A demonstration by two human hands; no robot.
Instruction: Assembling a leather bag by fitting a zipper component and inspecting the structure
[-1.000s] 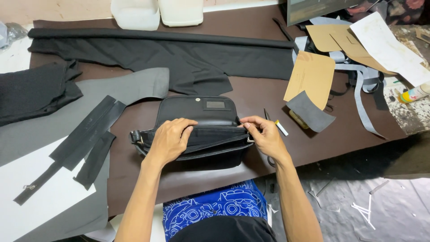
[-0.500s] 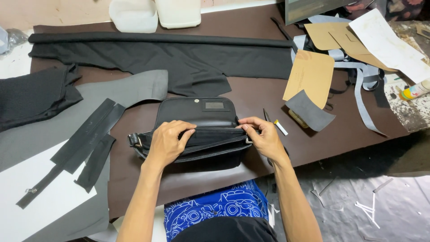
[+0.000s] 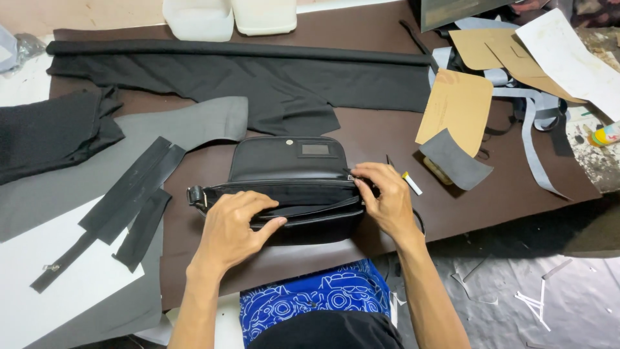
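Both hands (image 3: 236,226) grip bag (image 3: 290,187), brown worktable (image 3: 361,136), littered floor (image 3: 555,284)

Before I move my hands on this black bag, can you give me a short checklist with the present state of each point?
1. Left hand steadies the black bag: ok, it rests on the front of the bag's open top.
2. Right hand is at the bag's right end: ok, its fingers pinch the top edge there.
3. Bag lies fully on the brown table: ok.
4. White pen is apart from the right hand: not ok, it lies right beside it.
5. Zipper is fully closed: cannot tell, the hands cover part of it.
6. Black strips are apart from the bag: ok, they lie to its left.
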